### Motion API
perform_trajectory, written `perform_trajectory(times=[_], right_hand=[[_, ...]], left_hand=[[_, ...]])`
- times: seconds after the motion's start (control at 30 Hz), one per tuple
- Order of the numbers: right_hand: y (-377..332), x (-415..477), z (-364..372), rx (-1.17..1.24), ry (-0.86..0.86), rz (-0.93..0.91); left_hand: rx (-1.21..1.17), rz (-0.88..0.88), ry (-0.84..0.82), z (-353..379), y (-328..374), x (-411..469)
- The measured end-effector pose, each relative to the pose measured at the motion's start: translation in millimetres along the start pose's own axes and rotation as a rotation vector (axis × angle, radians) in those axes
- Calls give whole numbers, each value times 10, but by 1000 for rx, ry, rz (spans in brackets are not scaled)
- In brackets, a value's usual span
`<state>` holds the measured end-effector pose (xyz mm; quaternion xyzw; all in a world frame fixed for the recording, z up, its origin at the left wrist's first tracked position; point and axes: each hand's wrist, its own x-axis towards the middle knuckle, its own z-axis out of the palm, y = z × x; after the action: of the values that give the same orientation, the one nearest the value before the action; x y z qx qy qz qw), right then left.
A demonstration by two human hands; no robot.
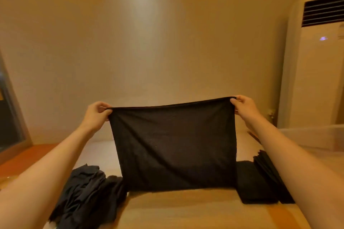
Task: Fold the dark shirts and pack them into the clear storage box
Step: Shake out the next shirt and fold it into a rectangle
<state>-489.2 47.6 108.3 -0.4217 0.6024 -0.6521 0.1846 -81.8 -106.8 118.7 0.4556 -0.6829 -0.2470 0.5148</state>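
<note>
A dark shirt (173,145) hangs in the middle of the frame, stretched flat between both hands and already folded into a rough rectangle. The left hand (96,115) holds its upper left corner – the grip is closed on the cloth, thumb and curled fingers pinching the top edge. The right hand (243,107) does the same at the upper right corner, a little higher in the frame, so the top edge slopes slightly up toward the right. The shirt's lower edge comes down to the level of the table (176,212); whether it touches the surface cannot be told.

At the lower left of the frame a loose heap of dark shirts (87,193) lies crumpled on the table, its right side just beside the hanging shirt's lower left corner. At the lower right a folded stack (258,182) of dark shirts lies flat, partly hidden behind the right forearm. Beyond it, at the right edge of the frame, stands the clear storage box (314,135) – only its rim and near wall show, and what is inside cannot be made out.

A tall white air conditioner (316,72) stands at the upper right against the plain wall (149,42).
</note>
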Motion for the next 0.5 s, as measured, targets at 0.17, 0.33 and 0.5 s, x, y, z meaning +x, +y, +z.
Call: perform_trajectory(times=[0.17, 0.33, 0.5], right_hand=[[-1003, 550, -23, 245, 287, -294], [-1179, 488, -105, 366, 291, -437], [-847, 43, -89, 425, 131, -425]], left_hand=[[-195, 307, 321, -281, 1047, 678], [-366, 488, 448, -449, 1395, 405], [-370, 440, 448, -510, 1013, -304]])
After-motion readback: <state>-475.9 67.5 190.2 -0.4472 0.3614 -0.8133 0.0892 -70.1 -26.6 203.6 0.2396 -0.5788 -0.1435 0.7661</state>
